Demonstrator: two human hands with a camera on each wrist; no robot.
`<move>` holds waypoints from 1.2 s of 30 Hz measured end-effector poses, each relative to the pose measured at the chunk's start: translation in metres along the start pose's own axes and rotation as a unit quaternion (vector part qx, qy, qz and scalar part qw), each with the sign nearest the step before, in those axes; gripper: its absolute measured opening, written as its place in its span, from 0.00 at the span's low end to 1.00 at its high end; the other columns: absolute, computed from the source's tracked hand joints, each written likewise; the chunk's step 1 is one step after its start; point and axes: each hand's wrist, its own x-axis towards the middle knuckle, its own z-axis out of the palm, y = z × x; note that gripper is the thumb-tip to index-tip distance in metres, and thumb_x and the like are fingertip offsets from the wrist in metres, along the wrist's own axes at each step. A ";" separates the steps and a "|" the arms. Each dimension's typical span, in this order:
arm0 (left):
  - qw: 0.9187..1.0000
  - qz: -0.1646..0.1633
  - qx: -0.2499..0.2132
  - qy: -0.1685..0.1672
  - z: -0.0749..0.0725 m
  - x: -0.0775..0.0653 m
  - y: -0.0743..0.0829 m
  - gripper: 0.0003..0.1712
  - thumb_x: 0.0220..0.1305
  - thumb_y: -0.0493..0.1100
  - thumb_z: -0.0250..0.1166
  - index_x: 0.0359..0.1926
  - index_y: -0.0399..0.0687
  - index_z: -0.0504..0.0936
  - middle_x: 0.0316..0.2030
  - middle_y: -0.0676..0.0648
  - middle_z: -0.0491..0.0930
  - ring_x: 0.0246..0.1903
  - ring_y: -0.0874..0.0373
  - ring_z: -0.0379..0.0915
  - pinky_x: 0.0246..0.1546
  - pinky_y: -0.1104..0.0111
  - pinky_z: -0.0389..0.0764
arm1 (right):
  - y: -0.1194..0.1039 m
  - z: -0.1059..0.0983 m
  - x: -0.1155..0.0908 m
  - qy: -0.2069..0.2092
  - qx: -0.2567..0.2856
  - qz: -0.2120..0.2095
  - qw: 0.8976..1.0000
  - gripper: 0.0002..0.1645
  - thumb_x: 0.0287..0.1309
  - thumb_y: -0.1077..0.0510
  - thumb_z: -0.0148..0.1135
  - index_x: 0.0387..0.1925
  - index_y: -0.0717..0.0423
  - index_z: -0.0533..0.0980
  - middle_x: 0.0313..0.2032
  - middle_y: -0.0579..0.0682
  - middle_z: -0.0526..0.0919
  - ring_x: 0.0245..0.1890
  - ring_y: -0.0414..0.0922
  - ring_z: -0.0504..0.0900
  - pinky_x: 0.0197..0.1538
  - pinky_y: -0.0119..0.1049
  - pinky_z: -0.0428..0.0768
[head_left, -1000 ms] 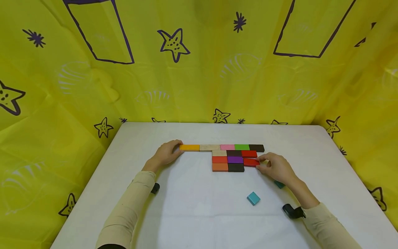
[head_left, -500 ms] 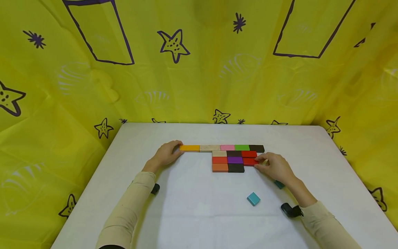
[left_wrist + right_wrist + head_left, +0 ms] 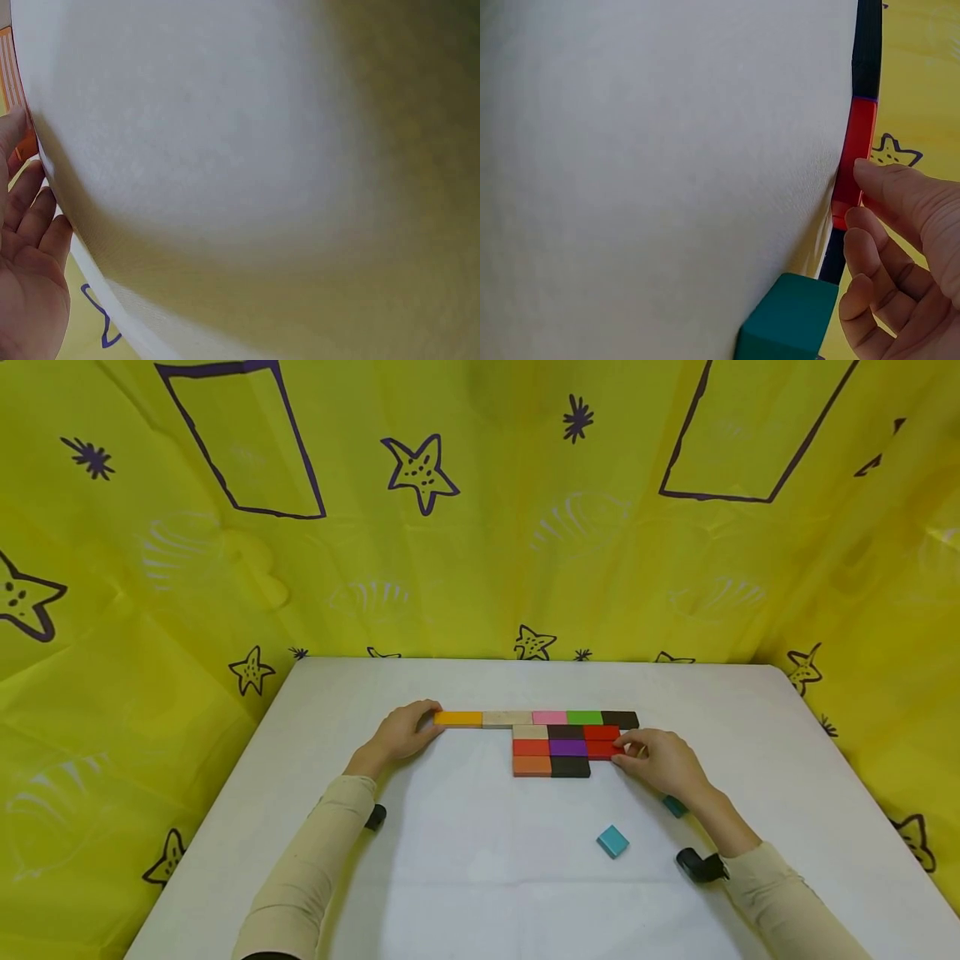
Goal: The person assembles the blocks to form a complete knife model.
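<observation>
In the head view, flat coloured blocks lie in rows on the white table. My left hand [image 3: 401, 731] grips the free end of the orange-yellow block [image 3: 459, 719], the leftmost of the back row; the left wrist view shows the thumb against this block [image 3: 15, 90]. My right hand [image 3: 663, 764] pinches the right end of a red block [image 3: 602, 750] between thumb and fingers. That block sits against a purple block [image 3: 567, 748] on its left and another red block [image 3: 602, 732] behind it. Its right end is partly hidden by my fingers.
In front of the rows lies a teal block [image 3: 612, 842]. A second teal block [image 3: 675, 806] is partly covered by my right wrist. A dark block [image 3: 570, 767] and an orange-brown one [image 3: 532, 766] form the nearest row. Yellow patterned cloth [image 3: 480, 527] hangs behind the table.
My right hand has slid the red block slightly left and back, closing the small gaps to the purple block and the red block behind. My left hand has stayed in place.
</observation>
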 end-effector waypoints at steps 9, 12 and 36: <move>1.000 -0.006 -0.004 -0.007 0.003 -0.001 0.003 0.21 0.74 0.48 0.63 0.62 0.43 0.76 0.59 0.41 0.80 0.59 0.43 0.76 0.65 0.49 0.73 | -0.002 -0.002 -0.007 -0.011 -0.003 0.012 1.000 0.11 0.60 0.57 0.73 0.43 0.58 0.85 0.28 0.44 0.80 0.27 0.42 0.73 0.27 0.34 0.71; 1.000 -0.007 -0.005 -0.008 0.003 -0.001 0.003 0.21 0.74 0.48 0.62 0.62 0.43 0.76 0.60 0.41 0.79 0.61 0.43 0.75 0.66 0.48 0.72 | -0.003 -0.004 -0.011 -0.013 0.001 0.016 1.000 0.13 0.60 0.56 0.73 0.44 0.58 0.85 0.28 0.44 0.81 0.27 0.42 0.74 0.27 0.34 0.72; 1.000 -0.025 -0.017 -0.007 0.002 0.001 0.002 0.22 0.74 0.48 0.62 0.63 0.43 0.76 0.62 0.40 0.78 0.63 0.42 0.73 0.69 0.49 0.70 | 0.007 -0.027 -0.058 0.024 0.033 0.000 0.999 0.14 0.59 0.57 0.75 0.45 0.58 0.85 0.37 0.49 0.87 0.28 0.35 0.75 0.28 0.30 0.74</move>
